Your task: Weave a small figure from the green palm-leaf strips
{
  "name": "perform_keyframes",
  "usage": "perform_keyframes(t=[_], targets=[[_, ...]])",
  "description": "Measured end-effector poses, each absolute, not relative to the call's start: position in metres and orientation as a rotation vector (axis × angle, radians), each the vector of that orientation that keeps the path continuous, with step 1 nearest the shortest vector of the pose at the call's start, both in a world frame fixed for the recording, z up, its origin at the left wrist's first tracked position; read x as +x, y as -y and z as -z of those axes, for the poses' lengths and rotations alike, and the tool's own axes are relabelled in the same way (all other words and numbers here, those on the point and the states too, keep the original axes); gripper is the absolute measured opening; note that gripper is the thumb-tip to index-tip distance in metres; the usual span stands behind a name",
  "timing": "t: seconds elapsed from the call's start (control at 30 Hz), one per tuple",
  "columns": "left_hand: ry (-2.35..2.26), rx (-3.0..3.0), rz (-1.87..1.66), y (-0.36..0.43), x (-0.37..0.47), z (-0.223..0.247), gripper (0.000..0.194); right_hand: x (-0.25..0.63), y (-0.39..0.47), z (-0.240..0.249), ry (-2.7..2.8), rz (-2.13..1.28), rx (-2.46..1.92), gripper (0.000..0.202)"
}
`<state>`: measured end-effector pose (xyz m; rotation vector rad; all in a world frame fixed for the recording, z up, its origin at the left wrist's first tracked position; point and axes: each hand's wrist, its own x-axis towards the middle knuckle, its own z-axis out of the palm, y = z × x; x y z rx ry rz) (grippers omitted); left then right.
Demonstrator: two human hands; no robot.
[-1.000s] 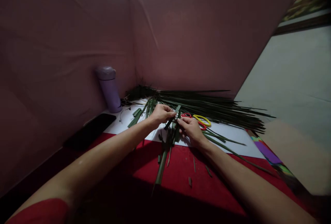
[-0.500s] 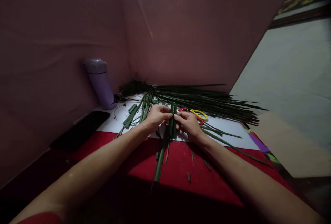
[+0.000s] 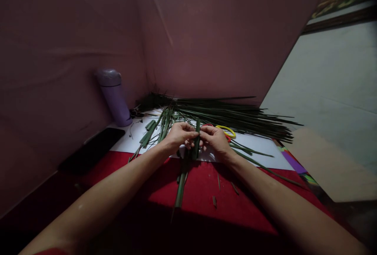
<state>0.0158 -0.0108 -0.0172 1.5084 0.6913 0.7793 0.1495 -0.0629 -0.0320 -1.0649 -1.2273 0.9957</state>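
Observation:
Between my two hands stands a short piece of green leaf strip [image 3: 196,145], long side toward me. My left hand [image 3: 180,135] pinches its left edge with thumb and forefinger. From the right, my right hand [image 3: 214,140] pinches the same piece, its thumb close to the left one. Below them a longer leaf blade [image 3: 180,188] lies over the red cloth [image 3: 141,192], its far end hidden near my left fingers. Just behind my right hand are scissors with yellow and red handles [image 3: 226,131], their blades hidden.
A large bundle of long green leaves [image 3: 235,115] lies across the back of the white sheet [image 3: 262,149]. Cut leaf pieces [image 3: 149,133] are left of my hands. A purple bottle [image 3: 115,98] and a black phone-like slab [image 3: 94,149] stand at the left, by the pink wall [image 3: 206,43].
Two leaf strips showed side by side between my fingers; now a single strip shows there. My hands stay in nearly the same place, and the view has shifted slightly.

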Motion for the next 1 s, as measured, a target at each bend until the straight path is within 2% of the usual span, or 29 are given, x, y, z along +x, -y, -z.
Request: perform_keyframes(t=[0.5, 0.8, 1.0], targets=[[-0.682, 1.334, -0.766, 0.010, 0.014, 0.018, 0.010, 0.147, 0.062, 0.035, 1.287, -0.919, -1.078, 0.019], [-0.582, 1.091, -0.818, -0.001, 0.011, 0.021, 0.011, 0.145, 0.070, 0.032, 1.693, -0.151, -1.119, 0.023], [-0.570, 1.056, -0.832, -0.002, 0.012, 0.024, 0.011, 0.147, 0.070, 0.035, 1.839, -0.037, -1.066, 0.026]])
